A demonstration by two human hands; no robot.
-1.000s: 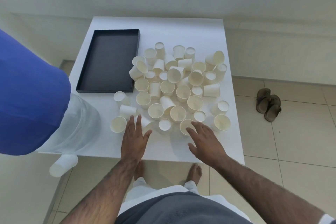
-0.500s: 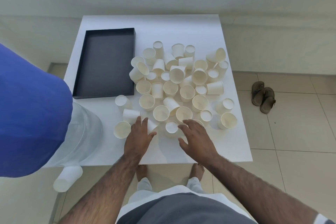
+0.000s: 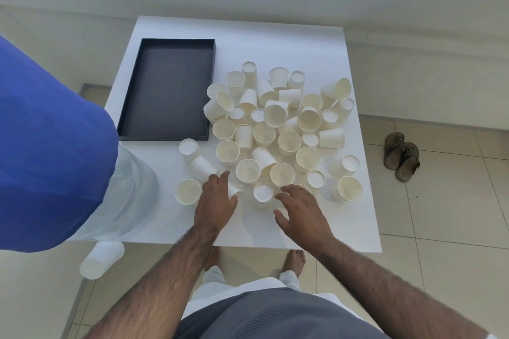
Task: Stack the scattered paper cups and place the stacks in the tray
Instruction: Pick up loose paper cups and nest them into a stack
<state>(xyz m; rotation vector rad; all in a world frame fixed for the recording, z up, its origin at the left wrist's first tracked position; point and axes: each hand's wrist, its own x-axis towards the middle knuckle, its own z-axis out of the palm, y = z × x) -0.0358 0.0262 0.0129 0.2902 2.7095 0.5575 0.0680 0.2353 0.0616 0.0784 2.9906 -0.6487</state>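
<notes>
Viewed from above: a white square table, with the person standing at its near edge. A black rectangular tray sat on the far-left part of the table, its long axis running away from the person and its dark floor fully in view. Just to its right, a loose heap of white paper cups covered the middle and right of the table. Their orientation was mixed — many upright with mouths up, several bottom-up, others on their sides with long axes pointing every way.

The left hand lay palm down at the heap's near-left edge. Its fingers were fairly straight and rested across a tipped cup, with no grip closed round it. An upright cup stood against that hand's left side. The right hand was palm down, fingers spread and relaxed, holding nothing, with its fingertips just beside a bottom-up cup.

Two stray cups sat between the left hand and the tray's near rim.

Surroundings — a large blue rounded shape, close to the camera, hid the table's near-left corner, with a clear plastic bottle below it. A fallen cup lay on its side on the tiled floor near that corner. Brown sandals lay to the right, well apart from the table. Bare feet showed at the near edge.
</notes>
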